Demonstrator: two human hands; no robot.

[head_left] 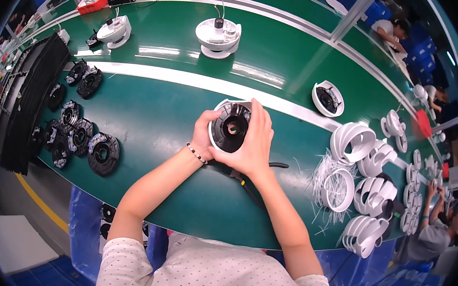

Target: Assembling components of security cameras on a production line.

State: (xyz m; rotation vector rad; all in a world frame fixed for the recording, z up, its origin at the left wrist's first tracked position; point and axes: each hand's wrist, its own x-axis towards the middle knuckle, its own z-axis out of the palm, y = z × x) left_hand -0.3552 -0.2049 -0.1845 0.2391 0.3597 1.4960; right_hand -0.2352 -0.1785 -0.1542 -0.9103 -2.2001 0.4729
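Observation:
Both hands are wrapped around a white round housing with a black disc-shaped part (230,134) seated in it, a hole at the disc's middle. My left hand (202,137) grips its left side, the thumb along the upper rim. On the other side my right hand (259,140) curls over the rim, fingers at the top right and thumb low. Beneath the hands, partly hidden by them, a pair of pliers with black handles (250,191) lies on the green mat.
Several black disc parts (103,153) lie at left beside stacked black trays (29,100). White ring housings (338,190) and loose white ties (319,181) cover the right. Beyond a white rail stand white assemblies (218,37) and a white housing with a black insert (327,99). Other people work far right.

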